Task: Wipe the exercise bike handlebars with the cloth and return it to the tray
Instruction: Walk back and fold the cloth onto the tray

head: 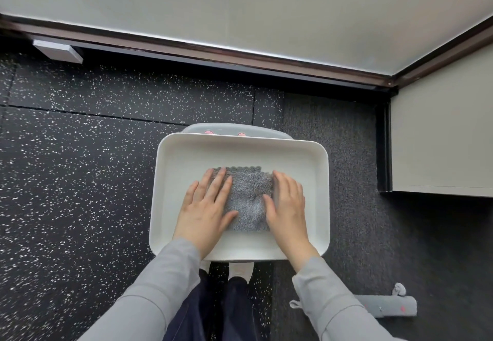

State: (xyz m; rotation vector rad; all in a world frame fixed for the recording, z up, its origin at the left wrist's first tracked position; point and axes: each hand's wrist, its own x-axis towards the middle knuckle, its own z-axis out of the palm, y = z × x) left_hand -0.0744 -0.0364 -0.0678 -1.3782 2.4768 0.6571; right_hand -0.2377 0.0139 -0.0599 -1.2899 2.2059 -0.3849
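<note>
Your grey cloth [246, 199] lies folded in the middle of the white tray [170, 180]. Your left hand [206, 204] rests flat and spread on its 9 o'clock edge; your right hand [288, 204] lies flat at 3 o'clock. The tray sits on what looks like a small stool [226, 129] over speckled floor [80, 153].

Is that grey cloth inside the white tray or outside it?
Inside. The cloth lies flat on the tray floor, within its rim, both hands pressing it.
</note>
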